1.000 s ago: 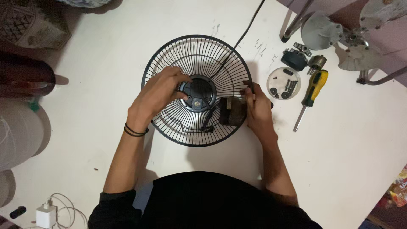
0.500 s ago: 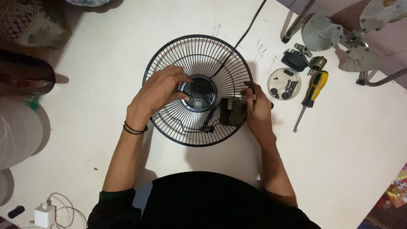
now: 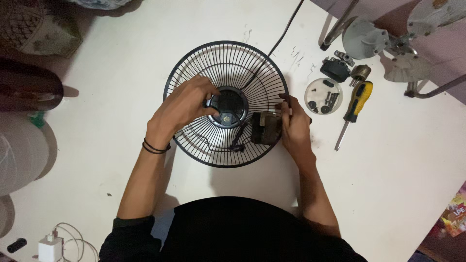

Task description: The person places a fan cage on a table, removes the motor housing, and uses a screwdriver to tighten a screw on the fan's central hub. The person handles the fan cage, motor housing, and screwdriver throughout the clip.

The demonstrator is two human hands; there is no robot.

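A round black wire fan guard lies flat on the white table. My left hand rests on the grille with its fingers curled around the black round hub at the centre. My right hand grips the guard's right rim, next to a dark block-shaped motor part that sits inside the guard. A black cable runs from the hub off the table's far edge.
Right of the guard lie a small white dish with screws, a yellow-handled screwdriver, a small black part and grey metal fan pieces. A white charger with its cord sits at the near left.
My left hand's fingers have shifted slightly on the hub. The guard and my right hand have stayed in place.
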